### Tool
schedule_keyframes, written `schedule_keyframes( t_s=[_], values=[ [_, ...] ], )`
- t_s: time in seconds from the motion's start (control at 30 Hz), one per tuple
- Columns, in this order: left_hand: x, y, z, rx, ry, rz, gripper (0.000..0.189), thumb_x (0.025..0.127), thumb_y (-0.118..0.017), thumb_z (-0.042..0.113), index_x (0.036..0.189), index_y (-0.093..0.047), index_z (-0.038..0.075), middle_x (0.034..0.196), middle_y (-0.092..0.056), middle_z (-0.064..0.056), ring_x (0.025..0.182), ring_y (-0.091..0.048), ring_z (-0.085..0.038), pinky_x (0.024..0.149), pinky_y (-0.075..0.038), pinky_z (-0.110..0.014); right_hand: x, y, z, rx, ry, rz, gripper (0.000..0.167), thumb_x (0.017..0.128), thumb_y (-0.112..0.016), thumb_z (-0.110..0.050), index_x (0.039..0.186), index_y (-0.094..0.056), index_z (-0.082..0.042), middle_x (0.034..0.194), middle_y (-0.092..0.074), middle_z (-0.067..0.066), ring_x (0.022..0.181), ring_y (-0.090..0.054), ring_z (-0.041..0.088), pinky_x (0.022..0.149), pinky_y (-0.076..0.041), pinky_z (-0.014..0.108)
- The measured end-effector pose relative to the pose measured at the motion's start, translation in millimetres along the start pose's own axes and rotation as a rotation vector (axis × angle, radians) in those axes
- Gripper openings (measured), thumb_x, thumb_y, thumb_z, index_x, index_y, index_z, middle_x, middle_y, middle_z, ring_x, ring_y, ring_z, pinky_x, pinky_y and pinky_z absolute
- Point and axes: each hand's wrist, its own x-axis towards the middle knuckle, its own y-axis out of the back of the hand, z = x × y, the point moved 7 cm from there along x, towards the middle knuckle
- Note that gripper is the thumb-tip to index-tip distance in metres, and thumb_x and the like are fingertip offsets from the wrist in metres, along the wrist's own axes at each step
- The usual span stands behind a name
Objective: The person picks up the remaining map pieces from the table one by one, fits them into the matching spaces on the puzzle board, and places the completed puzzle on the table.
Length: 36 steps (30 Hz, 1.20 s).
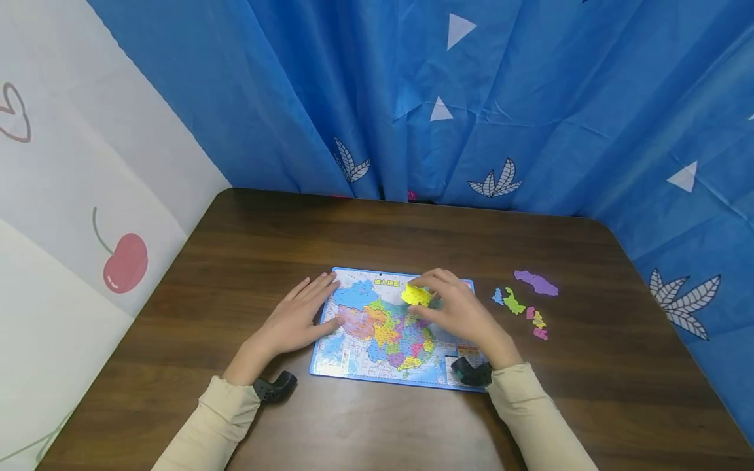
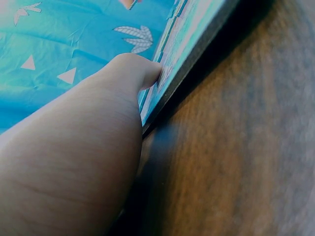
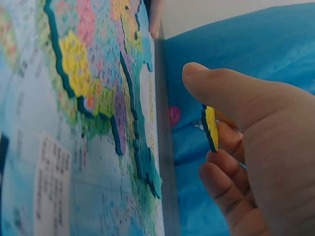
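A map puzzle board (image 1: pixel 377 369) with a blue rim lies on the table, many coloured pieces set in its map. My right hand (image 1: pixel 456 311) holds a yellow puzzle piece (image 1: pixel 415 294) over the upper part of the board. In the right wrist view the yellow piece (image 3: pixel 210 125) is pinched between thumb and fingers, apart from the board surface (image 3: pixel 29 123). My left hand (image 1: pixel 297 320) rests at the board's left edge, fingers straight and thumb out. The left wrist view shows the left thumb (image 2: pixel 133 71) touching the board's face near its edge.
Several loose pieces lie on the table right of the board: a purple one (image 1: pixel 536 282), a green one (image 1: pixel 514 301), a small blue one (image 1: pixel 497 296) and small pink and yellow ones. A blue curtain (image 1: pixel 377 98) hangs behind the brown table (image 1: pixel 265 229).
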Motion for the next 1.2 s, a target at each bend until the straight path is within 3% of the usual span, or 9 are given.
schedule_keyframes(
  t_s=[0.27, 0.7, 0.93, 1.2],
  values=[
    [-1.2, 1.2, 0.8, -0.005, -0.001, -0.004, 0.081, 0.098, -0.058, 0.056, 0.160, -0.037, 0.010, 0.170, -0.027, -0.006, 0.159, -0.020, -0.026, 0.130, -0.013, -0.050, 3.0, -10, -4, 0.013, -0.028, -0.022, 0.044, 0.085, -0.086, -0.034, 0.124, -0.073, -0.018, 0.114, -0.067, -0.004, 0.090, -0.060, 0.016, 0.079, -0.060, 0.033],
    [-0.2, 0.7, -0.6, -0.004, 0.002, -0.007, 0.082, 0.097, -0.059, 0.058, 0.160, -0.038, 0.010, 0.170, -0.027, -0.007, 0.159, -0.020, -0.026, 0.130, -0.013, -0.050, 6.4, -21, -17, 0.023, -0.016, -0.041, 0.045, 0.083, -0.088, -0.034, 0.123, -0.075, -0.018, 0.114, -0.067, -0.003, 0.095, -0.062, 0.015, 0.083, -0.060, 0.033],
    [-0.1, 1.2, -0.3, -0.001, 0.003, -0.010, 0.080, 0.097, -0.058, 0.056, 0.160, -0.038, 0.011, 0.170, -0.026, -0.007, 0.159, -0.020, -0.026, 0.130, -0.013, -0.050, 9.5, -27, -23, 0.015, -0.010, -0.050, 0.044, 0.084, -0.087, -0.036, 0.122, -0.075, -0.018, 0.115, -0.067, -0.004, 0.092, -0.060, 0.014, 0.079, -0.060, 0.029],
    [-0.5, 0.8, -0.1, -0.009, 0.008, -0.016, 0.081, 0.098, -0.057, 0.057, 0.161, -0.037, 0.011, 0.171, -0.025, -0.006, 0.160, -0.019, -0.026, 0.130, -0.012, -0.049, 12.5, -30, -31, -0.001, 0.008, -0.035, 0.046, 0.083, -0.087, -0.039, 0.122, -0.075, -0.016, 0.116, -0.069, -0.001, 0.099, -0.065, 0.015, 0.085, -0.061, 0.034]
  ],
)
